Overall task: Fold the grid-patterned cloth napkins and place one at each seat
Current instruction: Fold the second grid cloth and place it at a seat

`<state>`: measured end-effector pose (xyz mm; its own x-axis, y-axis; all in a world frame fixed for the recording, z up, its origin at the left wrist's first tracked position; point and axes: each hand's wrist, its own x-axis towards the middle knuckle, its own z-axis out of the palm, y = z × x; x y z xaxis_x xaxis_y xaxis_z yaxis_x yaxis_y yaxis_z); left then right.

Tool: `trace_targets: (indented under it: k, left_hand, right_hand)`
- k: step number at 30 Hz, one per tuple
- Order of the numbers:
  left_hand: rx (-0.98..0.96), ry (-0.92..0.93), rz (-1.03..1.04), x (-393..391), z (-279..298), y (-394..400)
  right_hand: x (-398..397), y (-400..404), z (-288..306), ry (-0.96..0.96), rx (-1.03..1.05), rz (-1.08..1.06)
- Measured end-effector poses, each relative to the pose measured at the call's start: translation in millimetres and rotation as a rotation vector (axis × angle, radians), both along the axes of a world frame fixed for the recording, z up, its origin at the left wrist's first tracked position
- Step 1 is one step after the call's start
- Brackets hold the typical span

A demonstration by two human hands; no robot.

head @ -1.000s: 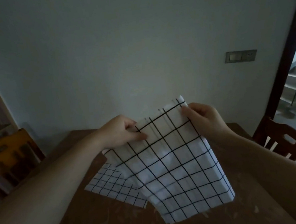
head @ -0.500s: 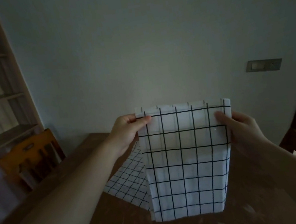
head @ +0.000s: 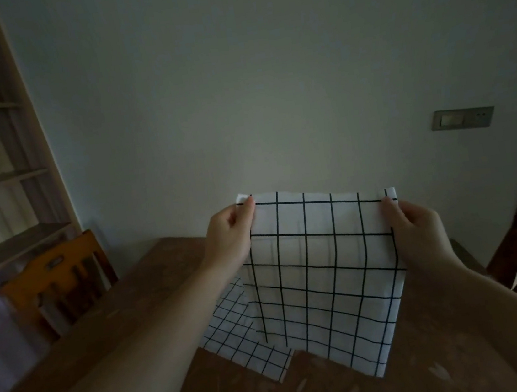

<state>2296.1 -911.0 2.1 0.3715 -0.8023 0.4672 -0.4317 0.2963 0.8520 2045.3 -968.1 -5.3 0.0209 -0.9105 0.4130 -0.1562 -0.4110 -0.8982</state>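
L hand (head: 230,236) + R hand (head: 419,230) pinch top corners, white black-grid cloth napkin (head: 322,281), mid-fold | second grid napkin (head: 236,333) on brown wooden counter (head: 152,295) | none seated yet

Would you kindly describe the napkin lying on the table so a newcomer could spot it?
Start at the brown wooden table. The flat napkin lies there, under the left forearm. Unlike the held napkin, hanging from both hands, its grid squares look smaller.
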Motion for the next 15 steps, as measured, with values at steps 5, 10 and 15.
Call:
trace_targets:
  k: [5, 10, 15]
  left_hand:
    - [-0.084, 0.030, 0.015, -1.1, 0.3, 1.4]
    - [0.060, 0.008, -0.084, 12.9, -2.6, 3.1]
    - [0.155, -0.009, -0.239, 34.4, 6.0, 10.1]
  right_hand:
    - [7.0, 2.3, -1.8, 0.058, -0.111, -0.080]
    - [8.2, 1.6, -3.6, 0.063, -0.139, -0.090]
    - [13.4, 5.0, -2.2, 0.162, -0.234, -0.069]
